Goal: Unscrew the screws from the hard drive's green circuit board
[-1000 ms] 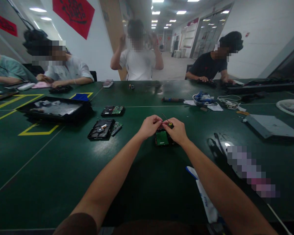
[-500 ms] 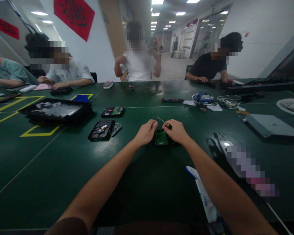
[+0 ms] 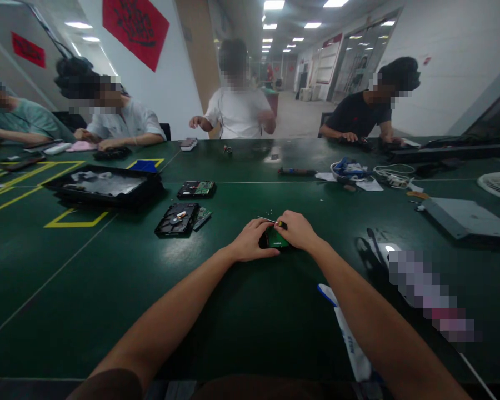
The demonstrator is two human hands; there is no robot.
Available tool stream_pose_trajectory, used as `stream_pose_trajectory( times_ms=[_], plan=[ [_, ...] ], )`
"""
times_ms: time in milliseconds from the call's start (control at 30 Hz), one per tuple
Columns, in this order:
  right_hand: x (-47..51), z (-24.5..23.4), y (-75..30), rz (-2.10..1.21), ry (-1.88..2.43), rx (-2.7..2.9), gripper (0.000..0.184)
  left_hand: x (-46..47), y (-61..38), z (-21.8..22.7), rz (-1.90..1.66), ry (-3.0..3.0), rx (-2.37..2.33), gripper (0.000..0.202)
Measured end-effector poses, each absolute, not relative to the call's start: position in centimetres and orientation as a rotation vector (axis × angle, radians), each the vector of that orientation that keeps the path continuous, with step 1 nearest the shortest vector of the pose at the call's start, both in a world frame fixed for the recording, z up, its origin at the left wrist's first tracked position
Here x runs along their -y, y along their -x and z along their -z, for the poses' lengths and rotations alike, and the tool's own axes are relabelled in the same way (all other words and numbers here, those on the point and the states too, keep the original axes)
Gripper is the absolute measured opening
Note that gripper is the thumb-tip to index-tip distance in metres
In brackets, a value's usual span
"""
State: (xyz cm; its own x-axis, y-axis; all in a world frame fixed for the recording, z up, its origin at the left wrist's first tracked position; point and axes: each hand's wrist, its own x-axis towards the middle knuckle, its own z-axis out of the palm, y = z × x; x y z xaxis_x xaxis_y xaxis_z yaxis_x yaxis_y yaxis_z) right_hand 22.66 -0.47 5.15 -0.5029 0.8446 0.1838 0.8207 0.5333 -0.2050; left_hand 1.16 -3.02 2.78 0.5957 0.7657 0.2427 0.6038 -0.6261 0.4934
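Note:
On the dark green table, a hard drive (image 3: 278,240) with its green circuit board facing up lies between my hands. My left hand (image 3: 250,243) grips its left side, thumb along the near edge and fingers at the far edge. A screwdriver (image 3: 281,224) with a black-and-yellow handle is held in my right hand (image 3: 300,230), its thin shaft pointing left above the drive. My right hand covers the drive's right part. A few tiny pale bits, perhaps screws (image 3: 269,213), lie just beyond the drive.
An opened hard drive (image 3: 177,219) with a loose circuit board (image 3: 202,218) lies left, another drive (image 3: 196,189) behind. A black tray (image 3: 150,191) stands farther left. To the right are a grey metal box (image 3: 469,219), a bowl of cables (image 3: 350,169) and a white-blue strip (image 3: 350,339). Several people sit opposite.
My left hand has opened from a pinch and come down around the hard drive. My right hand has lowered the screwdriver, its shaft now flatter. The person opposite has lowered their arms.

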Motion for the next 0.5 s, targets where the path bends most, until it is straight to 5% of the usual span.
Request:
stream_pose_trajectory(
  times_ms=[500],
  plan=[
    [0.73,-5.13,-22.47,-0.101,1.373,2.537,0.018,2.16,-0.91,-2.46,-0.606,-2.414,-1.129,0.085]
  ],
)
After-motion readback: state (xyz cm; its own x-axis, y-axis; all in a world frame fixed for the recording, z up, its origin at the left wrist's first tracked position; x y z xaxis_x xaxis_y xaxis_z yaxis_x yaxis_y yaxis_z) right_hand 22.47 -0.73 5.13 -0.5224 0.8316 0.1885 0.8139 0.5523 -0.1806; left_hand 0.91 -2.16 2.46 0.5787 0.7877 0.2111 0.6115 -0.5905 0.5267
